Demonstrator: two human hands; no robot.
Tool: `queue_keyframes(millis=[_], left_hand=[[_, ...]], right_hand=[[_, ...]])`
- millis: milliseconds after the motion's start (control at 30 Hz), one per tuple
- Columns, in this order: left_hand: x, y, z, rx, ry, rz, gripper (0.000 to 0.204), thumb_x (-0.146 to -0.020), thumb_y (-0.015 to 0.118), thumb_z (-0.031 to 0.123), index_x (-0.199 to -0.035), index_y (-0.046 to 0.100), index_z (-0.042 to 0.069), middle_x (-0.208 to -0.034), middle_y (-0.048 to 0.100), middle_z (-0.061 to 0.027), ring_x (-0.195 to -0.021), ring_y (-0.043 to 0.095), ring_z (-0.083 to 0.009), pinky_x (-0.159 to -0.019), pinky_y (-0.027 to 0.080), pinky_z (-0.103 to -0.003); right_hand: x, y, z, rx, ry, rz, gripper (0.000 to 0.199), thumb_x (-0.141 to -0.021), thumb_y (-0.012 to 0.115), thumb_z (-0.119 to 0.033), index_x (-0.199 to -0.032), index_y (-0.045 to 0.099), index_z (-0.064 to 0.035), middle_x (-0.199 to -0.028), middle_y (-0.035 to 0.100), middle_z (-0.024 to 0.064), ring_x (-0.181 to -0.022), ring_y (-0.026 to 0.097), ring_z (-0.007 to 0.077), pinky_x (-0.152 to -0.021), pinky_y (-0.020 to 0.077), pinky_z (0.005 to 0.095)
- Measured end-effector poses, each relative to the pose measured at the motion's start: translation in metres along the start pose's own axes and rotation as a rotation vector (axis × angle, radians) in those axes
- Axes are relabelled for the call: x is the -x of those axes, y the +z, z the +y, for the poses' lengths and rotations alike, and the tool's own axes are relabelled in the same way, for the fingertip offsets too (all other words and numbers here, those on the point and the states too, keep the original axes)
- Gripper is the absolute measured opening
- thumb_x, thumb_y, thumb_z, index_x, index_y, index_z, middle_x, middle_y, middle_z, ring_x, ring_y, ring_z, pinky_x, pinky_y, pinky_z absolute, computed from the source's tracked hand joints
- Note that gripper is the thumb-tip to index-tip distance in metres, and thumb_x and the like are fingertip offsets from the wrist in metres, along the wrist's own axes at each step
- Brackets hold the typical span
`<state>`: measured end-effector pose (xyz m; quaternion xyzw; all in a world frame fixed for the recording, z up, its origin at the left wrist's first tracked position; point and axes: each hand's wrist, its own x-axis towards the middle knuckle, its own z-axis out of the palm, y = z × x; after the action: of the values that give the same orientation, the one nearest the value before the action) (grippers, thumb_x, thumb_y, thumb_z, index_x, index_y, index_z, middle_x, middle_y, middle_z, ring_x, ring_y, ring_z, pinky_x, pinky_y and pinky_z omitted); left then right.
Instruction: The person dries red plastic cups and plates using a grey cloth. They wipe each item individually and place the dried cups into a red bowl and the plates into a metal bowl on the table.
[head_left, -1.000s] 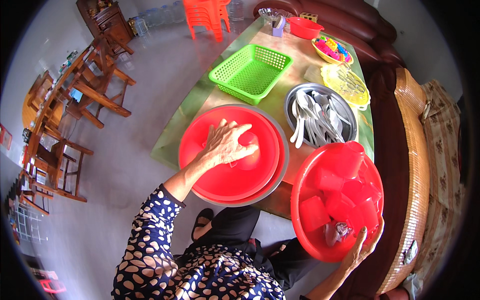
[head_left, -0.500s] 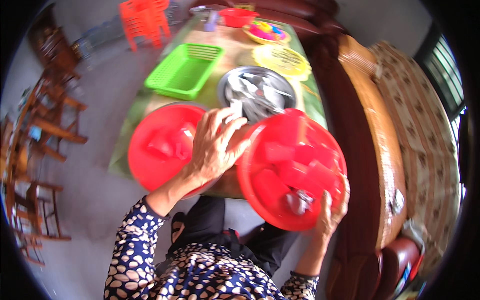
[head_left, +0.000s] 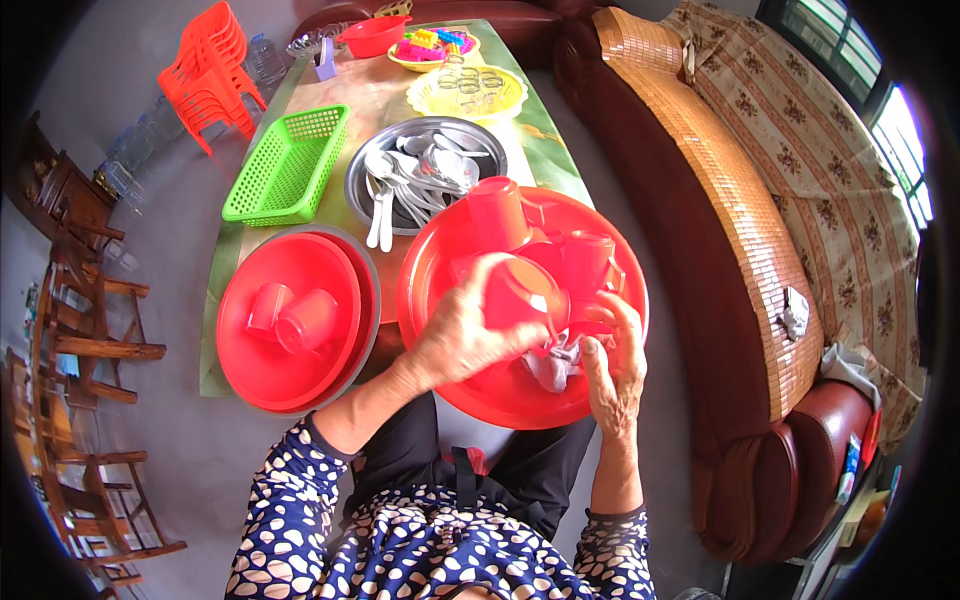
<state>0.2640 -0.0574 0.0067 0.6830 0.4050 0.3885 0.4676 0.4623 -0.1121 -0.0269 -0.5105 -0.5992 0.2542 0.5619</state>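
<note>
Marble-patterned bench (head_left: 550, 150) with green edging, alongside a dark red sofa (head_left: 640, 200). Over the large red basin (head_left: 440, 240) at its near end: a glossy, rounded red plastic mug (head_left: 522, 288), pale highlights along its wall. Clasped in the left hand (head_left: 460, 335), between fingers and thumb. Right hand (head_left: 618, 375) just beside, fingers curled, thumb spread away; impossible to tell whether touching anything. Mug's near side partly covered by the left hand; far outline lost against same-coloured mugs (head_left: 497, 215). Crumpled white cloth (head_left: 553, 368) lower in the basin, folds hard to make out.
</note>
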Motion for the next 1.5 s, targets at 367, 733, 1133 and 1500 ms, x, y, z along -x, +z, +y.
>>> queue_keyframes(millis=[367,733,1133,1500], left_hand=[[0.003,-0.012,-0.011,0.647,-0.270,0.105,0.039,-0.088,0.065,0.027,-0.119,0.057,0.004,-0.109,0.062,-0.0030,-0.099,0.058,-0.0128,-0.086,0.048,-0.030],[0.008,-0.002,-0.018,0.440,-0.058,0.131,0.060,-0.084,0.074,0.024,-0.129,0.040,0.005,-0.122,0.053,-0.0082,-0.113,0.053,-0.0169,-0.099,0.043,-0.033],[0.015,-0.007,-0.017,0.629,-0.050,0.132,0.054,-0.089,0.067,0.030,-0.130,0.044,0.004,-0.117,0.058,-0.0055,-0.106,0.055,-0.0121,-0.094,0.045,-0.029],[0.003,-0.015,-0.033,1.080,-0.294,0.131,0.052,-0.083,0.069,0.041,-0.122,0.052,0.011,-0.107,0.061,-0.0023,-0.098,0.060,-0.0169,-0.075,0.055,-0.038]], right_hand=[[-0.003,0.022,0.005,1.030,-0.097,-0.768,0.016,-0.079,0.068,-0.021,-0.084,0.067,-0.0067,-0.087,0.065,0.0131,-0.086,0.063,0.0301,-0.072,0.0530,0.0391],[-0.019,0.035,-0.060,0.500,-0.341,-0.379,0.051,-0.088,0.060,-0.017,-0.133,0.044,-0.0006,-0.141,0.043,0.0165,-0.133,0.039,0.0290,-0.108,0.0306,0.0436],[-0.033,0.015,-0.034,-0.295,0.496,-0.479,0.055,-0.098,0.039,-0.046,-0.130,0.051,-0.0022,-0.122,0.060,0.0189,-0.112,0.058,0.0270,-0.093,0.0454,0.0368],[-0.018,0.015,0.018,0.900,-0.026,-0.836,0.009,-0.079,0.060,-0.011,-0.082,0.068,-0.0090,-0.079,0.068,0.0134,-0.076,0.068,0.0311,-0.064,0.0535,0.0428]])
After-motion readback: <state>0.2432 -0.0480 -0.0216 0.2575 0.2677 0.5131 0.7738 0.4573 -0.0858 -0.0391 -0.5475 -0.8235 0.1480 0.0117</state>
